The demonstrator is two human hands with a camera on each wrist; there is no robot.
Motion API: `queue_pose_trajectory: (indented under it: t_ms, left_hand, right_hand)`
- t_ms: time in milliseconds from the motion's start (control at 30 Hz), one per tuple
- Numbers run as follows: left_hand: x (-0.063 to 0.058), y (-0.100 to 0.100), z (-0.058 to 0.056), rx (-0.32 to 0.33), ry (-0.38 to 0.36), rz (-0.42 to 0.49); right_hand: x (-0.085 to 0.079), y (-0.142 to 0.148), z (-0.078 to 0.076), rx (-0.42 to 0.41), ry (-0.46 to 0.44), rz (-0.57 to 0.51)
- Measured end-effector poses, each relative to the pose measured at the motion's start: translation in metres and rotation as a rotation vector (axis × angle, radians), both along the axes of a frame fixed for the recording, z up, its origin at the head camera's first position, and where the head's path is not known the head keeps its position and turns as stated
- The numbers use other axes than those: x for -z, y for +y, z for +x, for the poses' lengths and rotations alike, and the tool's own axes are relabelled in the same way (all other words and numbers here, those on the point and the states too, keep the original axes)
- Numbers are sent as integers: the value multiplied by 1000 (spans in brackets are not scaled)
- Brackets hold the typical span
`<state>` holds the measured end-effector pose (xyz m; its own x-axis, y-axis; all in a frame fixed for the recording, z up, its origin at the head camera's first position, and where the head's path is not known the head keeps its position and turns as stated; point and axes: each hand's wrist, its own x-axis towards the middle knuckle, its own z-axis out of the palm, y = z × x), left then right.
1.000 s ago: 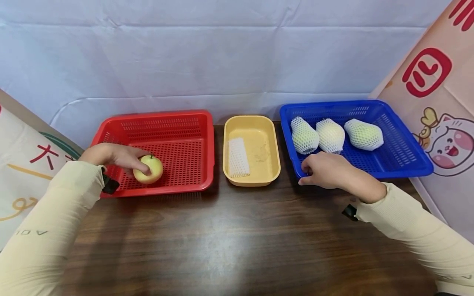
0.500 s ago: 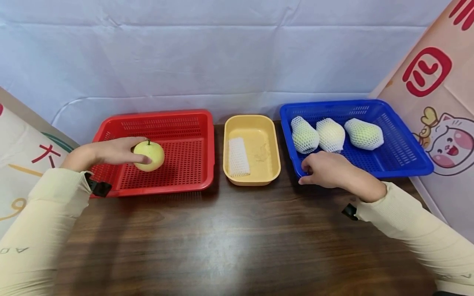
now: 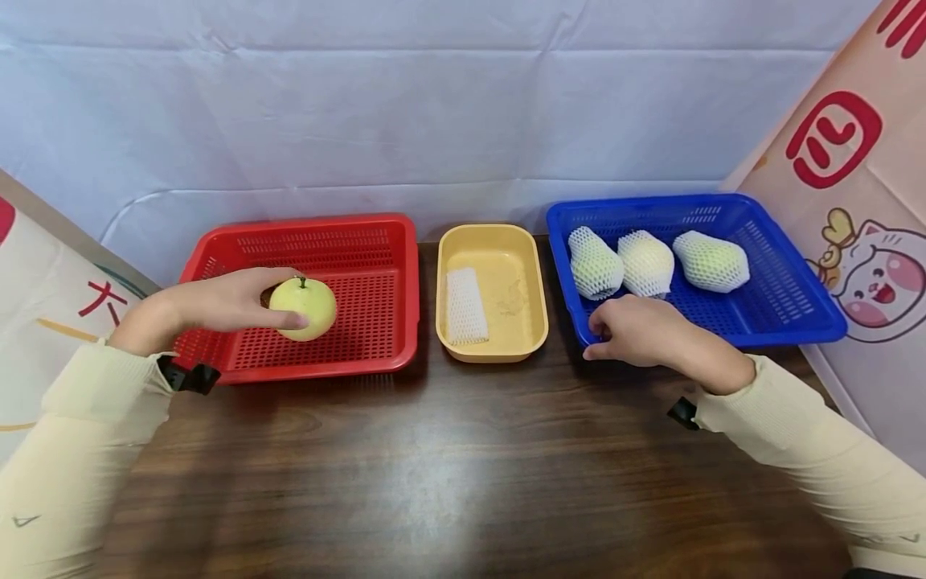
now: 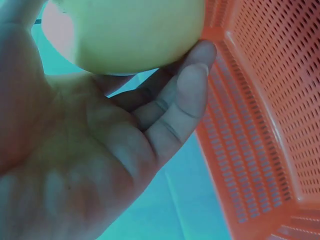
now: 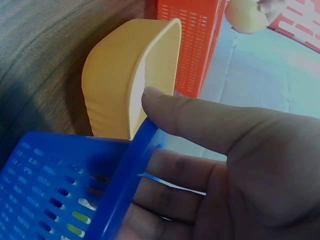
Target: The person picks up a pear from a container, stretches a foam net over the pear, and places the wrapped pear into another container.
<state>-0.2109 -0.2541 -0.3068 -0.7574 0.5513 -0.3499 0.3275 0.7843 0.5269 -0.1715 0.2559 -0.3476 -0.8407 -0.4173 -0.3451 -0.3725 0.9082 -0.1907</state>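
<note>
A round yellow-green pear (image 3: 311, 304) with a short dark stem is held in my left hand (image 3: 224, 301), over the red basket (image 3: 362, 368). In the left wrist view the fingers curl behind and beneath the pear (image 4: 125, 37), raised beside the basket's perforated wall. My right hand (image 3: 644, 331) grips the near left corner of the blue basket (image 3: 796, 331). The right wrist view shows the thumb on one side of the blue rim (image 5: 117, 192) and the fingers on the other. Pears (image 3: 712, 262) in white foam nets lie along the blue basket's far side.
Between the baskets stands a yellow tray (image 3: 492, 354) with a flat white foam net sleeve (image 3: 466, 305) in its left half. Dark wooden table (image 3: 434, 466) spreads in front. A pale cloth (image 3: 376, 121) hangs close behind, and a printed panel (image 3: 854, 241) borders the right.
My left hand has lifted the pear up from low in the red basket and carried it slightly to the right. The right hand stays at the blue basket's corner.
</note>
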Motion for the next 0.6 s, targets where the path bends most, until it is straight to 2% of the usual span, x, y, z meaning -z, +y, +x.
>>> queue_pose_trajectory:
  t_ms: [267, 467, 600]
  left_hand:
    - [-13, 25, 20, 56, 33, 43]
    - [-20, 46, 34, 21, 100, 39]
    - [-21, 57, 44, 11, 114, 63]
  right_hand:
    - [-1, 1, 1, -6, 5, -9]
    - [-2, 1, 2, -6, 3, -12]
    - [-3, 1, 2, -6, -2, -8]
